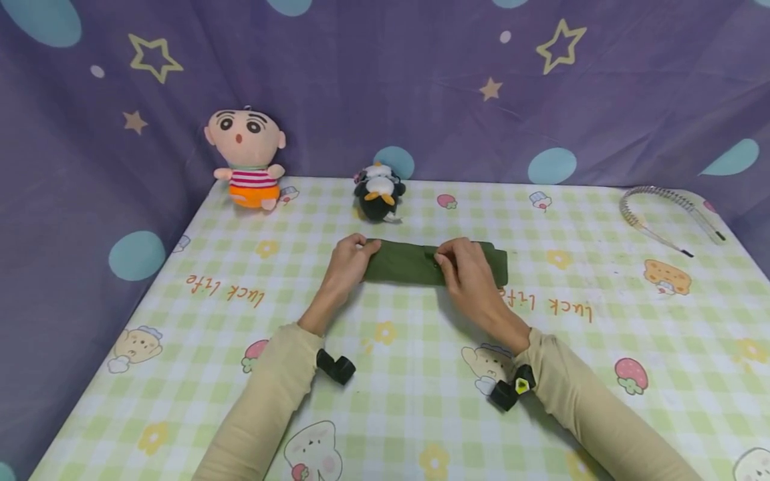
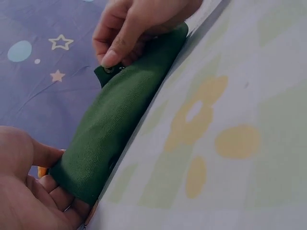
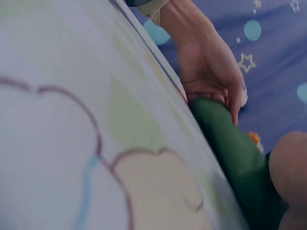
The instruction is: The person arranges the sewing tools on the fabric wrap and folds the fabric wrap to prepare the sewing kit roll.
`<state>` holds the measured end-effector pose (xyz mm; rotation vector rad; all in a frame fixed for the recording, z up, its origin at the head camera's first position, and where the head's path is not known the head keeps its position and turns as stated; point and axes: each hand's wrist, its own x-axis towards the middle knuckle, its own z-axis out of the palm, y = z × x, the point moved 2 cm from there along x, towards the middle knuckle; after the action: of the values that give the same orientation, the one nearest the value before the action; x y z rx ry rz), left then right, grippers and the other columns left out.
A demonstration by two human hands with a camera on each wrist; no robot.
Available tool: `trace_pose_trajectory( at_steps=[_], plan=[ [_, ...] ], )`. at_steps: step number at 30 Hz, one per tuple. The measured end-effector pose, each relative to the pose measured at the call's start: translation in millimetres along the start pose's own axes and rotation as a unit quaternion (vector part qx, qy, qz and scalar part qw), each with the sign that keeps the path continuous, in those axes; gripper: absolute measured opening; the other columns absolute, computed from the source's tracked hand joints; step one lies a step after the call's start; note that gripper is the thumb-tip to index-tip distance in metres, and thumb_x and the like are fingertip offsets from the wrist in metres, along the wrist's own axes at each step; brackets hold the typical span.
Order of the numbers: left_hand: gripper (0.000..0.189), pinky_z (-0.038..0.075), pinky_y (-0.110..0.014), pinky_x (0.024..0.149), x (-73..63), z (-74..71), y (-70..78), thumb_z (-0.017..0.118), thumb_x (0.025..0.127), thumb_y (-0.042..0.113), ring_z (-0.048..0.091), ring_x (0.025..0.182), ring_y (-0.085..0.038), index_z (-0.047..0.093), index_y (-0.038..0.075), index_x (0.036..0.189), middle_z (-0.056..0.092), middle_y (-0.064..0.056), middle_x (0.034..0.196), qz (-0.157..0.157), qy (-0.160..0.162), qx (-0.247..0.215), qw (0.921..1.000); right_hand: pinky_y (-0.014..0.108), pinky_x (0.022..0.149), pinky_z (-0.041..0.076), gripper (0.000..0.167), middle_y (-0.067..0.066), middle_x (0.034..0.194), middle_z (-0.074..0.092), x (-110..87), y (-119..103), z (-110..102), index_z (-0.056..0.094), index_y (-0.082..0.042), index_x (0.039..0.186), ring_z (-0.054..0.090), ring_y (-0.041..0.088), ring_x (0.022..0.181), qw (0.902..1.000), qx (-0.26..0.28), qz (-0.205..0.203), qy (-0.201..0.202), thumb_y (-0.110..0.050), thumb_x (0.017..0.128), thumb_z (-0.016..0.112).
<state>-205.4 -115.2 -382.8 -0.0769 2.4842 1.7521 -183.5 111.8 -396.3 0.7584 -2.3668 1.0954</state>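
Observation:
A long folded piece of dark green cloth lies across the middle of the table, with a small metal snap on a tab at its upper edge. My left hand grips the cloth's left end, thumb on top and fingers beneath. Toward the other end, my right hand pinches the tab with the snap between thumb and fingers. The right wrist view shows the left hand around the near end of the green cloth, while the right hand is mostly cut off.
Behind the cloth sits a small penguin plush. A doll in a striped shirt sits at the back left. At the back right lies a clear headband. A checked tablecloth covers the table, and a purple curtain hangs behind it.

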Motion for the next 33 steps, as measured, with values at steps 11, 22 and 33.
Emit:
trace_pose_trajectory(
  at_steps=[11,22,33],
  plan=[
    [0.028,0.035,-0.027,0.050,-0.2,0.9,0.3,0.056,0.107,0.024,0.034,0.048,-0.011,0.055,0.004,0.088,0.034,0.005,0.055,-0.006,-0.003,-0.011,0.9999,0.040,0.078,0.035,0.007,0.010,0.094,0.056,-3.8,13.5,-4.1,0.061,0.000,0.110,0.043,0.025,0.083,0.9984,0.043,-0.024,-0.027,0.001,0.103,0.059],
    [0.027,0.034,-0.027,0.049,0.9,1.6,-0.3,0.056,0.107,0.024,0.034,0.047,-0.011,0.055,0.004,0.089,0.035,0.004,0.055,-0.006,-0.006,-0.016,0.9998,0.041,0.080,0.035,0.011,0.011,0.096,0.057,-6.7,19.4,-4.7,0.062,-0.001,0.110,0.045,0.025,0.082,0.9927,0.018,-0.115,-0.032,0.001,0.099,0.065],
    [0.027,0.035,-0.029,0.050,1.3,0.1,-0.3,0.056,0.107,0.024,0.034,0.048,-0.012,0.055,0.005,0.088,0.035,0.004,0.055,-0.007,-0.010,-0.014,0.9998,0.044,0.082,0.039,0.022,0.012,0.099,0.058,-5.2,17.6,-5.6,0.061,0.000,0.112,0.049,0.028,0.087,0.9890,-0.026,-0.134,-0.056,0.002,0.094,0.074]
  ],
)
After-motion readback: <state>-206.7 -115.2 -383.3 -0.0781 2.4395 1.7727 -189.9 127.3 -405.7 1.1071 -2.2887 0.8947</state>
